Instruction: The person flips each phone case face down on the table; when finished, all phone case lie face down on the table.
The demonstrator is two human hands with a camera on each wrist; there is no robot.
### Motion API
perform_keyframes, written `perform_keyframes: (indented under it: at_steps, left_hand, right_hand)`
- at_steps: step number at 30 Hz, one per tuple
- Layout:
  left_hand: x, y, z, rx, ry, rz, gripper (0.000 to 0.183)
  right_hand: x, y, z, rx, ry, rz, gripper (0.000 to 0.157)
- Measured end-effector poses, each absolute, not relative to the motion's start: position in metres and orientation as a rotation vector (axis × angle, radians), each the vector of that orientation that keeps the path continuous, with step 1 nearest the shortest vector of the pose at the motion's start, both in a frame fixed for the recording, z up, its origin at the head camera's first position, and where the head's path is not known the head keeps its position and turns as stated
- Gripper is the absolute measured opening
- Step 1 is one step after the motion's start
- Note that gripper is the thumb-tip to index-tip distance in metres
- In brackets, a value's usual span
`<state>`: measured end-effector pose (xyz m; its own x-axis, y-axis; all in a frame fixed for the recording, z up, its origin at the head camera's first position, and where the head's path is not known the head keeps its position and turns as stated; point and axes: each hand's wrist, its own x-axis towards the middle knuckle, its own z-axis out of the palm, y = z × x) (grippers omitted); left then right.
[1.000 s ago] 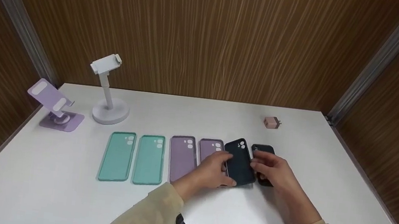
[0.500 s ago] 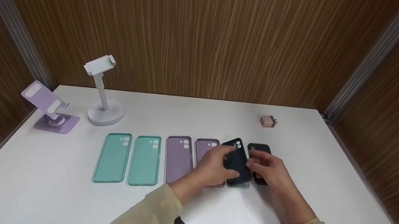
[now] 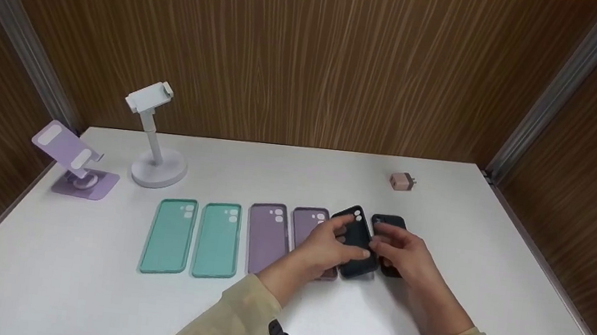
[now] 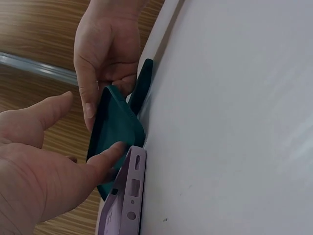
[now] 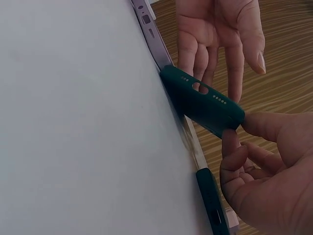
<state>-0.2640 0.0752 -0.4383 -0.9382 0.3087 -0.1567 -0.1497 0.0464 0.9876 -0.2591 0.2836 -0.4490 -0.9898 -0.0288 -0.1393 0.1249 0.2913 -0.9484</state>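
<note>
A dark green phone case (image 3: 361, 235) stands tilted, its right edge raised off the white table. My right hand (image 3: 407, 253) pinches that raised edge between thumb and fingers. The left hand (image 3: 321, 250) reaches over the case's left side with thumb and fingers spread; in the right wrist view its thumb stands away from the case (image 5: 203, 100). A second dark green phone case (image 5: 212, 199) lies flat to the right, partly covered by my right hand in the head view. Beside the tilted case on the left lies a purple phone case (image 4: 133, 188), partly hidden behind my left hand.
Another purple phone case (image 3: 266, 242) and two mint green phone cases (image 3: 169, 240) continue the row leftward. A white phone stand (image 3: 159, 168) and a purple phone stand (image 3: 73, 150) occupy the back left. Toward the back right sits a pink charger plug (image 3: 401, 181).
My left hand's fingers have spread away from the tilted case's left edge, and its thumb has swung right across the case. The right hand keeps its pinch on the raised edge.
</note>
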Motion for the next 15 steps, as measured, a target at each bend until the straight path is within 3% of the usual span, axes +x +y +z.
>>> perform_keyframes:
  at_steps: [7, 15]
  left_hand:
    - [-0.2639, 0.0765, -0.4396, 0.145, 1.807, 2.079, 0.084]
    - [-0.2646, 0.077, -0.4415, 0.088, 1.685, 2.167, 0.072]
  right_hand:
    - [-0.2598, 0.2838, -0.4519, -0.033, 2.323, -1.893, 0.062]
    - [-0.259, 0.2807, -0.4569, -0.198, 2.23, -1.919, 0.054]
